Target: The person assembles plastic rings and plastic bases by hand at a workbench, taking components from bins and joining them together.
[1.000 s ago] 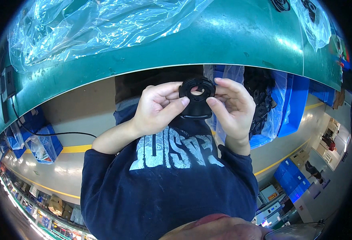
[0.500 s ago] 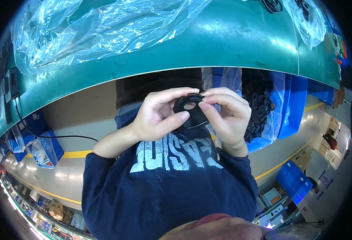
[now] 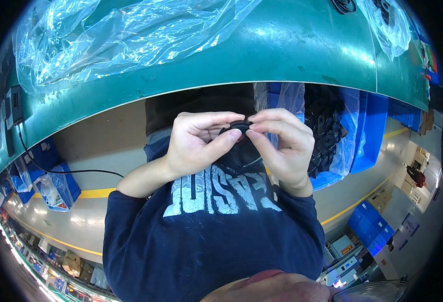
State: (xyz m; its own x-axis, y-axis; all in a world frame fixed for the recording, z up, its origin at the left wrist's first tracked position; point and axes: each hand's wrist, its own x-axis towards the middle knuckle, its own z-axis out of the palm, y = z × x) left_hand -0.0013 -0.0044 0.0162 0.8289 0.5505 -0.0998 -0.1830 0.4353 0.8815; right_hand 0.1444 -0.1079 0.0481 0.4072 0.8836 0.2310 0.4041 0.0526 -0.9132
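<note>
Between my two hands, in front of my chest, is a black ring-shaped part [image 3: 240, 126] with a dark flatter portion hanging below it. My left hand [image 3: 191, 143] pinches its left side, thumb below and fingers above. The thumb and fingertips of my right hand [image 3: 287, 146] close on its right side. The fingers cover much of the part, and its exact kind does not show. Just right of my right hand, many similar-looking black parts [image 3: 324, 128] lie in a plastic-lined blue bin [image 3: 370, 133].
A green-topped table [image 3: 282, 55] curves across ahead of me, with clear plastic sheeting [image 3: 131, 43] on its left. A small black device [image 3: 15, 105] with a cable stands at the left edge. Another blue crate [image 3: 63, 189] sits on the floor at the left.
The ring has tipped, so its hole shows far less than before. Both hands keep hold of it, with the fingertips shifted slightly along its rim.
</note>
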